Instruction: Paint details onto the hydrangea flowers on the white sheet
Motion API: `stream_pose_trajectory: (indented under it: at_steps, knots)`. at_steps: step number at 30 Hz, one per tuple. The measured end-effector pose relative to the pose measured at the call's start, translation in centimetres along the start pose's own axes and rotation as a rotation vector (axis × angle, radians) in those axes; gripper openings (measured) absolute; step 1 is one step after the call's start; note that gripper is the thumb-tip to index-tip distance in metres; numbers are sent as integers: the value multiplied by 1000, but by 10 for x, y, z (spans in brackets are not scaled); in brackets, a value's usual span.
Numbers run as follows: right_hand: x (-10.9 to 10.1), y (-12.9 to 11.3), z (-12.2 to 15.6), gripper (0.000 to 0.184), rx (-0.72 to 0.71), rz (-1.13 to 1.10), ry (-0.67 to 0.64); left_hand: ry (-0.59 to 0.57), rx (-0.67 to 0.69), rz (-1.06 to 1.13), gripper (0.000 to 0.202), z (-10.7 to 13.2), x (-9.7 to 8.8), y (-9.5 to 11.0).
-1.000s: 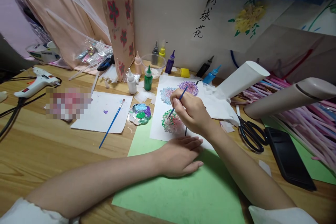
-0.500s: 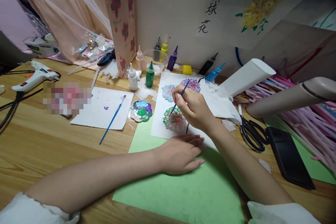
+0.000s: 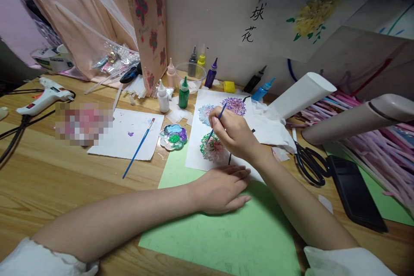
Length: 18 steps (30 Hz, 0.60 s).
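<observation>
In my right hand (image 3: 235,131) is a thin blue paintbrush (image 3: 217,120), pinched between thumb and fingers and slanting down to the left. Its tip meets a pink and white flower (image 3: 214,147) with green-tinted edges, on a white sheet (image 3: 194,155). A light blue flower (image 3: 207,114) and a purple flower (image 3: 234,106) sit higher on the same sheet, the blue one partly behind my hand. My left hand (image 3: 223,189) lies flat, fingers stretched out, across the sheet's lower edge and the green paper (image 3: 226,241). Left of the flowers is a flower-shaped palette (image 3: 174,137) with green, blue and purple paint.
A second paintbrush (image 3: 139,147) rests on a white paper (image 3: 108,138) at the left. Paint bottles, including a green one (image 3: 183,95), stand along the back. A glue gun (image 3: 45,97) lies far left; scissors (image 3: 310,164) and a black phone-like object (image 3: 357,194) lie right.
My right hand and the brush have shifted slightly left, the tip now nearer the flower's upper left edge. My left hand stays in place. The view has shifted a little.
</observation>
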State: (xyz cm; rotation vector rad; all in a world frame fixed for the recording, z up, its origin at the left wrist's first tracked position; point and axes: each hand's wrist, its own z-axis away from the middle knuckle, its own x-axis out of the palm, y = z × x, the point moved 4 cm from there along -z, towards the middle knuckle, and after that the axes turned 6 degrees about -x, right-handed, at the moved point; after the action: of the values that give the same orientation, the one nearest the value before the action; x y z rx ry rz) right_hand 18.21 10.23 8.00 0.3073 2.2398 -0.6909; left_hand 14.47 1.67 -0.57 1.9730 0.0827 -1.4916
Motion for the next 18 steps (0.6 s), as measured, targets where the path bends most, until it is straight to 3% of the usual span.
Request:
stream_pose_trajectory:
  at_steps: [7,10,15,18]
  knots:
    - [-5,2,0,19,69,-61,37,-1,8,-4,46,0,0,0]
    - [-3,2,0,19,57,-28,3,6,2,-3,46,1,0,0]
    - [-6,1,0,19,33,-38,58,7,11,4,45,0,1,0]
    - [-4,1,0,17,12,-13,1,9,7,23,44,0,1,-1]
